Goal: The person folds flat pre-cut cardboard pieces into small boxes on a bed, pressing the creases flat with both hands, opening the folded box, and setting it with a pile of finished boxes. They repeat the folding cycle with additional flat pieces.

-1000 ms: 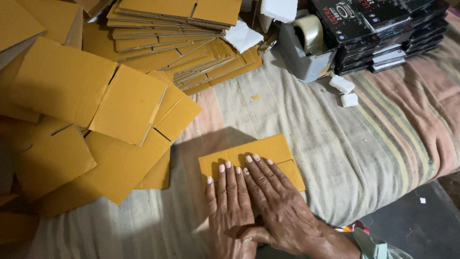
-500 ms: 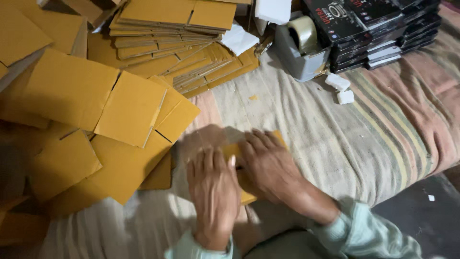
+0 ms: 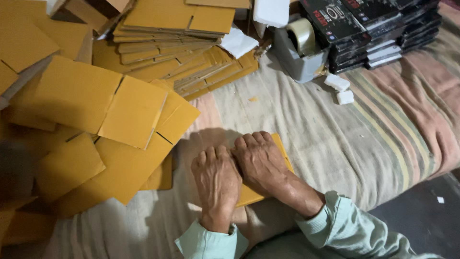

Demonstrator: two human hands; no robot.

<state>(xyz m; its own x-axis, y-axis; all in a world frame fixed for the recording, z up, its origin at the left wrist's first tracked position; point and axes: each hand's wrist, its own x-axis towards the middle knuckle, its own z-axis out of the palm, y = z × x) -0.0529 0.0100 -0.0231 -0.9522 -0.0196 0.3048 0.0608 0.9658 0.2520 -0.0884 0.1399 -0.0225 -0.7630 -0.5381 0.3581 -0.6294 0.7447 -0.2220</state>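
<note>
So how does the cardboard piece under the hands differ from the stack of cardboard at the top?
The cardboard piece is single, lying on the striped cloth, mostly covered by the left hand and right hand. The cardboard stack is many pieces piled and fanned, untouched. Both are flat, mustard-yellow.

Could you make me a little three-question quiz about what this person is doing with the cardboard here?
1. True or false: both hands press on the same flat yellow cardboard piece.
2. What stands just left of the stack of black boxes? A) a grey tape dispenser B) a kettle C) a lamp
3. Fill in: the loose pile of yellow cardboard sheets lies on the person's ____ side.

Key:
1. True: the left hand and the right hand lie side by side on it, fingers curled.
2. A, the tape dispenser.
3. Left.
</note>
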